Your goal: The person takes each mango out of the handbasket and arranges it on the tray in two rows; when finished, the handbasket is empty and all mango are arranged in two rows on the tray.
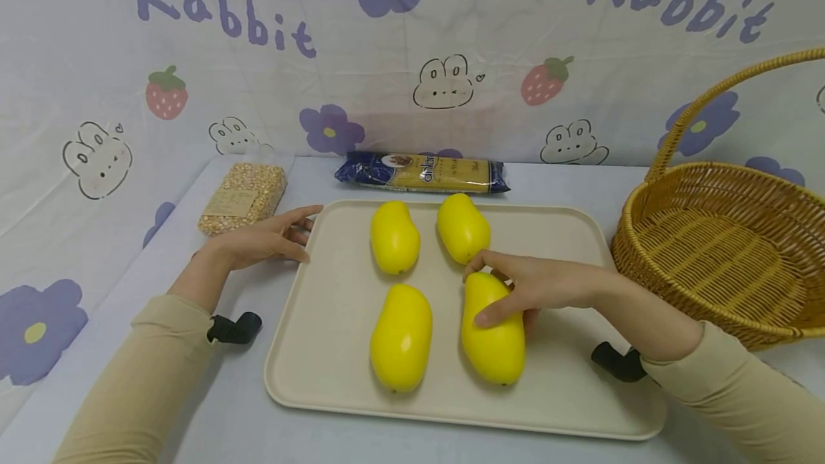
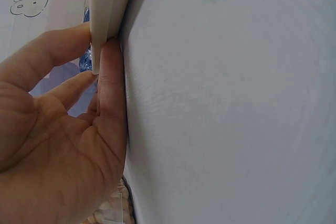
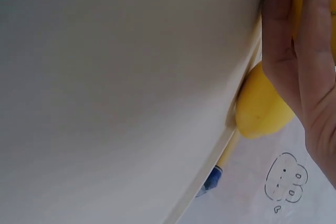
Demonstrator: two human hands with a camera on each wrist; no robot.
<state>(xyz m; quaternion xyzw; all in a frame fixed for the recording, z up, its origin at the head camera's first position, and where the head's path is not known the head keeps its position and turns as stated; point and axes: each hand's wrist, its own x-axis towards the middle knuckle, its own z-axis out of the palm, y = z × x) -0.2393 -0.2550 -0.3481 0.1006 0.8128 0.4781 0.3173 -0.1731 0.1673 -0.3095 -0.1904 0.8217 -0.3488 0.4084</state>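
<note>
My right hand [image 1: 525, 285] grips a yellow mango [image 1: 493, 342] at the front right of the group, thumb on its near side and fingers around its far end. That mango lies over the beige tray [image 1: 335, 378]. Beside it is another mango [image 1: 401, 339], and two more, a back-left mango [image 1: 394, 237] and a back-right mango [image 1: 464, 228], lie farther back on the tray. At the tray's left edge, my left hand [image 2: 58, 124] pinches the rim [image 2: 100, 35], with thumb on one side and fingers on the underside.
A bag of corn kernels [image 1: 241, 199] lies left of the tray, near my left hand. Behind the tray is a blue and yellow pasta packet [image 1: 425, 172]. A wicker basket [image 1: 715, 253] with a tall handle stands on the right. A printed cloth [image 1: 361, 70] hangs behind.
</note>
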